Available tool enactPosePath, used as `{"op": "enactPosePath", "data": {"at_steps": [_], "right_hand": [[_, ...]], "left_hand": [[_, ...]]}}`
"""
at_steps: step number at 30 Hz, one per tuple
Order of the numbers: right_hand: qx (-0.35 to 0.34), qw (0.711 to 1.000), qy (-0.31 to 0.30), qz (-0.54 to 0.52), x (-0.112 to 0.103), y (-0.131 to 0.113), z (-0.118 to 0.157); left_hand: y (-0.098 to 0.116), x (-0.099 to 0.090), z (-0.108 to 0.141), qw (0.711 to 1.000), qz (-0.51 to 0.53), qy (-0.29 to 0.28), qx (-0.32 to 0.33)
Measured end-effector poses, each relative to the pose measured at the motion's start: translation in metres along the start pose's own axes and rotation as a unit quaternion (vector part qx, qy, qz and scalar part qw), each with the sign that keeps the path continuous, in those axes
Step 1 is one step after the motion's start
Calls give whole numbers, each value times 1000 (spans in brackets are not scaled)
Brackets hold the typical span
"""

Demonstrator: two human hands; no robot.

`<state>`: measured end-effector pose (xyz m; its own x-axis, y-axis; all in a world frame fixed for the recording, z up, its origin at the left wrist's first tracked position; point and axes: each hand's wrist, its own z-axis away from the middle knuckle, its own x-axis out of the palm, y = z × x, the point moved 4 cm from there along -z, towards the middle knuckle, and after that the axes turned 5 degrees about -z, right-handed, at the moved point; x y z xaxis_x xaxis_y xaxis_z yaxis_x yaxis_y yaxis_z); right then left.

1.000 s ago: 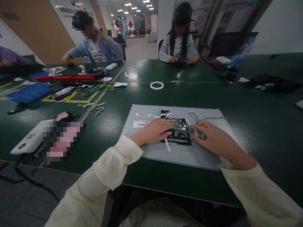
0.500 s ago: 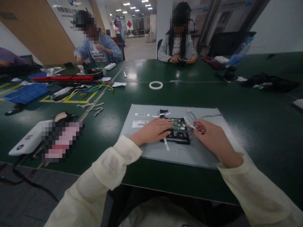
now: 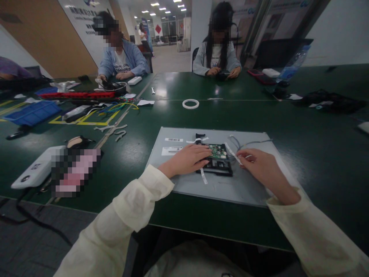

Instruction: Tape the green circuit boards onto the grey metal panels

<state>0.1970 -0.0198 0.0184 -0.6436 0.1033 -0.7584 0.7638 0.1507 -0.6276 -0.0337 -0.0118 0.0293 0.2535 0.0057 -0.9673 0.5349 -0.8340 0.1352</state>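
Note:
A flat grey metal panel (image 3: 230, 192) lies on the green table before me. On its middle sits a black plastic bracket (image 3: 221, 169) with a green circuit board (image 3: 218, 151). My left hand (image 3: 188, 158) rests flat with its fingers extended over the left part of the bracket and board. My right hand (image 3: 256, 163) pinches the lower end of a white tape strip (image 3: 232, 152) at the board's right side. Grey cables (image 3: 238, 141) run from there over the panel. Two other tape strips cross the bracket's upper left and lower left.
A roll of white tape (image 3: 190, 104) lies beyond the panel. To the left are a white power bank (image 3: 39, 167), a blue basket (image 3: 32, 113), loose wires and torn tape pieces (image 3: 115, 129). Two people sit across the table; a water bottle (image 3: 295, 63) stands far right.
My right hand has turned slightly and shifted a little right, its fingers now closed on the tape end. My left hand stays in place. The person across at left has lowered a hand.

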Motion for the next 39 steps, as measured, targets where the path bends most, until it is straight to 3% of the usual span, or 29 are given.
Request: {"op": "enactPosePath", "data": {"at_steps": [5,15,24,32,39], "right_hand": [[35,999,-13,-34,0,1,1],[39,998,-24,-48,2,0,1],[-79,991,-15,106,6,-10,3],[-92,966,-33,238,13,-18,10],[-124,965,-32,231,13,-19,13]], "left_hand": [[1,-1,0,1000,1,4,3],[-1,1,1,1000,2,2,-3],[0,0,0,1000,6,6,0],[0,1,0,1000,9,0,-11],[0,0,1,1000,11,11,-7]]}}
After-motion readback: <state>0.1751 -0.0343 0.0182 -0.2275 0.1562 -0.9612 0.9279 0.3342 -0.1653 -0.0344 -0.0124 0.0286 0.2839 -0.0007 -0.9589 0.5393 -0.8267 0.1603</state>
